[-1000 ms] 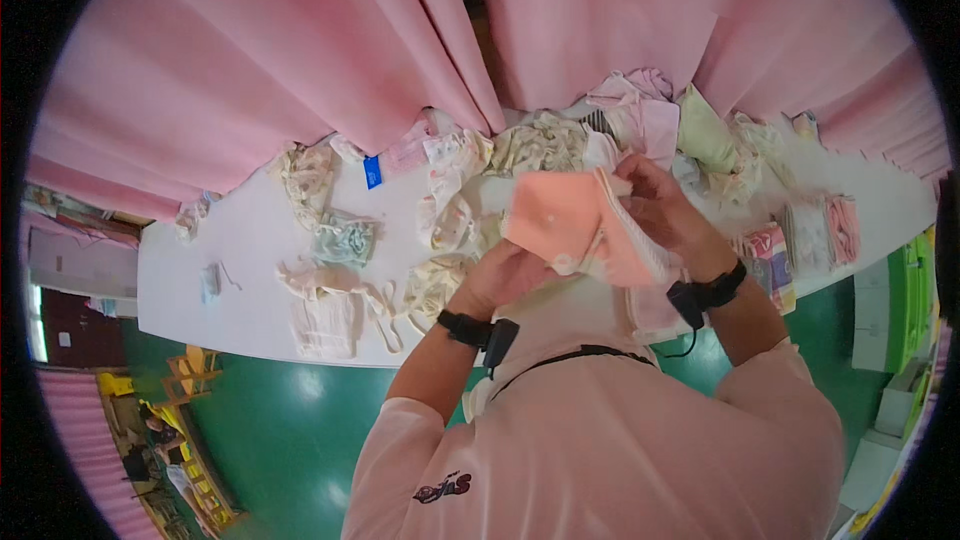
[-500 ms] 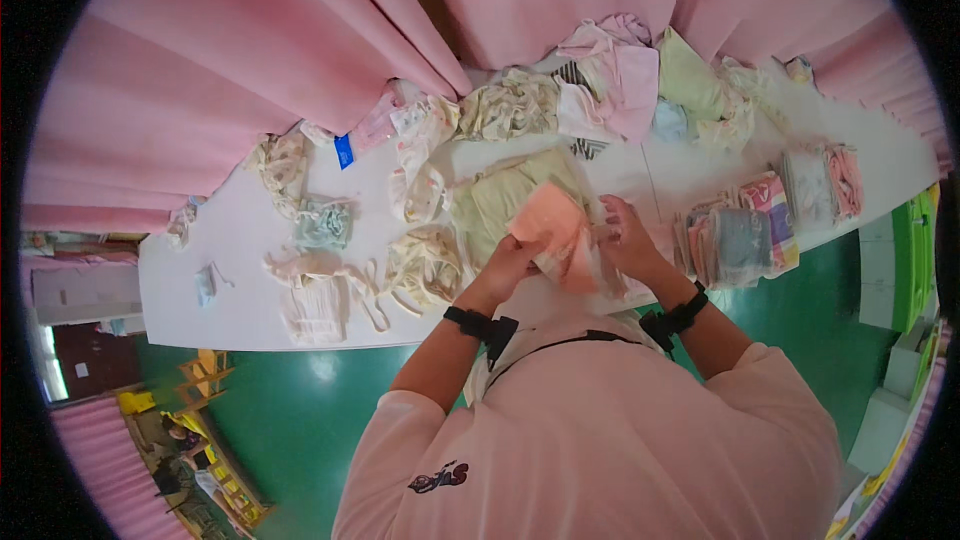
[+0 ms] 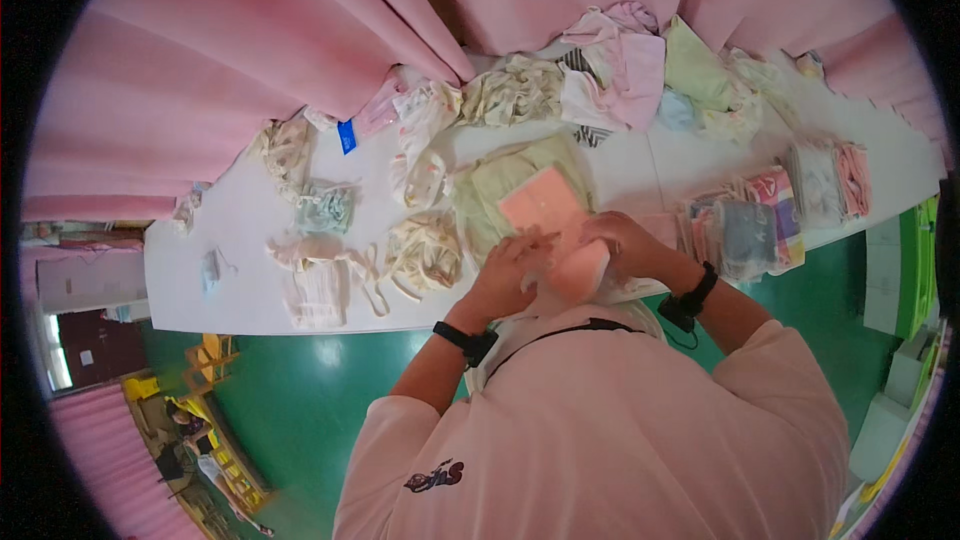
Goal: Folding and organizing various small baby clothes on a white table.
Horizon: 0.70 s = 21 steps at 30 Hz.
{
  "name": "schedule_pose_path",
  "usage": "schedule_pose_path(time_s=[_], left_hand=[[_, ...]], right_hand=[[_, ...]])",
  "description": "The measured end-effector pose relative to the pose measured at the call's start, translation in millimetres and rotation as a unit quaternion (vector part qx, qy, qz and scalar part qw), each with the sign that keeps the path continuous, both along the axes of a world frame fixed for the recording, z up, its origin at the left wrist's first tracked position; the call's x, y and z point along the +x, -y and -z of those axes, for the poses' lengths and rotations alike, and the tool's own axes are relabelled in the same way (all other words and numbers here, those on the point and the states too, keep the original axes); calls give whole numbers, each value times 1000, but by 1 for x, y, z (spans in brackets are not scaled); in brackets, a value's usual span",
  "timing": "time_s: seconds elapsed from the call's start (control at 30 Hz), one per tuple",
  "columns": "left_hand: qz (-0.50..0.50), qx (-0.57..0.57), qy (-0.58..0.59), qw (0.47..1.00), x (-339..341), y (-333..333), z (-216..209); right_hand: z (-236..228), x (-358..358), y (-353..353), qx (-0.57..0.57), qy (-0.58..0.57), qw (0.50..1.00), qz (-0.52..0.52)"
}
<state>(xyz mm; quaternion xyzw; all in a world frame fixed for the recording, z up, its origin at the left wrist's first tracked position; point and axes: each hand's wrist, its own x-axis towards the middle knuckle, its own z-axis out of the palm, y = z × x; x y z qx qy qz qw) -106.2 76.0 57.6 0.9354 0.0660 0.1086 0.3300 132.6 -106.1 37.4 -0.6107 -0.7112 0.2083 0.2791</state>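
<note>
A folded orange cloth [image 3: 541,202] is bent in the middle, its lower flap tilted toward my body. My right hand [image 3: 632,243] grips its right side with the fingers curled over the fold. At its left edge, my left hand [image 3: 512,272] is closed on the cloth, with the fingers partly smeared by motion. Under and beyond the cloth lies a pale green folded fabric piece [image 3: 490,185]. Just left of my left hand is a crumpled cream garment [image 3: 424,255] with straps.
Stacks of folded, bagged clothes [image 3: 745,235] stand at the right, beside more packs [image 3: 818,185]. Loose garments [image 3: 625,70] line the far side along pink curtains [image 3: 240,60]. A white garment [image 3: 318,290], a teal bundle [image 3: 326,208] and a blue tag [image 3: 347,137] lie left on the white table [image 3: 180,290].
The orange cloth has been folded over between my hands, its lower part now bent toward me. My right hand has come in from beside it to grip it.
</note>
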Motion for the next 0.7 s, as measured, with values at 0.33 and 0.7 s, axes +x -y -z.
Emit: schedule_pose_path(time_s=[0.33, 0.7], left_hand=[[-142, -220, -105, 959, 4, 1, 34], [-270, -301, -63, 912, 13, 1, 41]], right_hand=[[1, -5, -44, -119, -292, 920, 231], [10, 6, -80, -52, -138, 936, 319]])
